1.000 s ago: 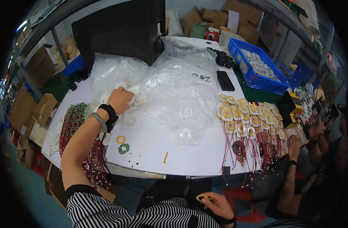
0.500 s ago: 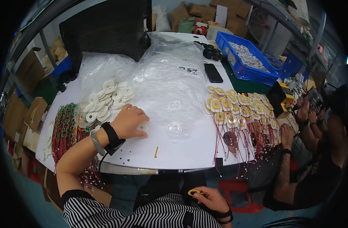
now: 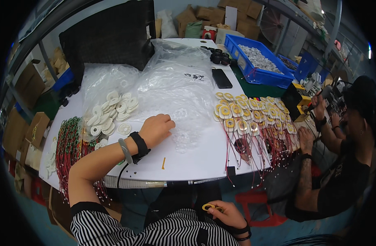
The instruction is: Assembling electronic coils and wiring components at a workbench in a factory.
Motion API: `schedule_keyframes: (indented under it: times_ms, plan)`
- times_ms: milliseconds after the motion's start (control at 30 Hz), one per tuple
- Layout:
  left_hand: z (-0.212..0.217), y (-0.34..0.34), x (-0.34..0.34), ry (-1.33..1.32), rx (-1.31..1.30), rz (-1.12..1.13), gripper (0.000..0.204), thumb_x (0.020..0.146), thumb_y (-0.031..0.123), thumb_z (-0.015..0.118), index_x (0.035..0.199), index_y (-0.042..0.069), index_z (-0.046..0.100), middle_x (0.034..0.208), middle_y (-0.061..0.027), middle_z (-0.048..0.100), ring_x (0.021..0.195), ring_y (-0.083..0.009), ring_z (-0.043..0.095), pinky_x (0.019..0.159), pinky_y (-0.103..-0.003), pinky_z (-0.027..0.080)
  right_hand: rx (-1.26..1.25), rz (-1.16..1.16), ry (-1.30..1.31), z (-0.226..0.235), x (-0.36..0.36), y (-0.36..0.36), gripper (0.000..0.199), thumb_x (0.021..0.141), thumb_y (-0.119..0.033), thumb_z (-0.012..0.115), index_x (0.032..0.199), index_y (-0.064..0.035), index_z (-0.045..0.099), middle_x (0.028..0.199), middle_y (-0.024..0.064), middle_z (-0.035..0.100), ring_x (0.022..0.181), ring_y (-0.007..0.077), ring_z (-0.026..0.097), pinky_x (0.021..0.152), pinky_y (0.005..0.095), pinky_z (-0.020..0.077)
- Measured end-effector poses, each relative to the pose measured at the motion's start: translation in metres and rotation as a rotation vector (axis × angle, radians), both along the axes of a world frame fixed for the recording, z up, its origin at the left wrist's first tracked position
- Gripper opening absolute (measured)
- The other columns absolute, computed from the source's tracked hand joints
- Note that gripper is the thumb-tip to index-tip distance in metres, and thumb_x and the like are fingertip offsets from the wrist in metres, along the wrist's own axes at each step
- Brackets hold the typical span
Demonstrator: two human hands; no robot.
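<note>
My left hand (image 3: 156, 130) is over the middle of the white table, fingers curled together at the edge of a clear plastic bag (image 3: 167, 88). Whatever those fingers hold, if anything, is hidden. Clear round pieces (image 3: 183, 142) show faintly beside the hand. To its left lies a heap of white ring-shaped discs (image 3: 104, 115), partly inside another clear bag (image 3: 108, 76). Low in front of my body, below the table edge, my right hand (image 3: 229, 215) grips a small yellow ring-shaped piece (image 3: 207, 207) between thumb and fingers.
Rows of yellow-and-white discs with red wires (image 3: 249, 112) cover the table's right side. Bundled red and green wires (image 3: 69, 143) hang over the left edge. A phone (image 3: 222, 78), a blue crate (image 3: 259, 61) and a yellow strip (image 3: 163, 163) lie around. A co-worker (image 3: 339, 164) sits at right.
My left hand has moved right and its spread fingers have curled in. A white disc shows where the hand was. My right hand stays low with the yellow piece.
</note>
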State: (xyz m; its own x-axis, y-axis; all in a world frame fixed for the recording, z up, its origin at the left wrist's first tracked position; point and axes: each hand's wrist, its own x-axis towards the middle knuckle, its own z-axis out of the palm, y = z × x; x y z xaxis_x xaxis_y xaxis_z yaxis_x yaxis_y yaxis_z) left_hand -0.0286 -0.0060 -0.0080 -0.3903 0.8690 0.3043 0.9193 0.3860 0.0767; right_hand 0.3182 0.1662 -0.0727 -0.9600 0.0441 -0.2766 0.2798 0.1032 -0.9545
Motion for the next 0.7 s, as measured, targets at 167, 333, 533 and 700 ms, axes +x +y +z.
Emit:
schedule_keyframes:
  times_ms: [167, 333, 533, 700]
  plan:
    - [0.006, -0.008, -0.002, 0.008, 0.144, -0.002, 0.017, 0.078, 0.013, 0.072, 0.093, 0.008, 0.07, 0.088, -0.0066, 0.064, 0.083, -0.0267, 0.061, 0.072, -0.037, 0.051, 0.052, 0.051, -0.014, -0.014, 0.002, 0.004, 0.027, 0.096, -0.019, 0.06, 0.112, 0.0014, 0.065, 0.085, 0.0057, 0.068, 0.069, 0.0101, 0.064, 0.063, 0.0228, 0.0492]
    - [0.016, -0.019, -0.011, -0.133, 0.166, 0.176, 0.017, 0.083, 0.013, 0.069, 0.099, 0.006, 0.072, 0.085, -0.0097, 0.064, 0.078, -0.0246, 0.062, 0.068, -0.035, 0.05, 0.019, 0.061, 0.04, -0.021, -0.002, 0.002, 0.029, 0.096, -0.023, 0.06, 0.115, -0.0014, 0.064, 0.081, 0.0038, 0.066, 0.063, 0.0069, 0.059, 0.057, 0.022, 0.0467]
    - [0.032, -0.029, 0.017, -0.456, 0.314, 0.097, 0.018, 0.085, 0.01, 0.069, 0.102, 0.004, 0.072, 0.072, -0.0044, 0.062, 0.066, -0.0122, 0.059, 0.062, -0.028, 0.048, 0.006, 0.055, 0.069, -0.018, 0.001, -0.001, 0.028, 0.096, -0.021, 0.06, 0.115, -0.0011, 0.065, 0.083, 0.0034, 0.066, 0.063, 0.0065, 0.058, 0.056, 0.0215, 0.0463]
    - [0.055, -0.029, 0.12, -0.805, 0.254, -0.011, 0.014, 0.089, 0.006, 0.065, 0.1, -0.001, 0.07, 0.087, -0.0078, 0.065, 0.071, -0.0109, 0.065, 0.054, -0.02, 0.049, -0.239, -0.129, 0.201, -0.003, -0.005, 0.001, 0.024, 0.098, -0.016, 0.055, 0.114, 0.0021, 0.058, 0.085, 0.0052, 0.065, 0.062, 0.0047, 0.054, 0.056, 0.0191, 0.0456]
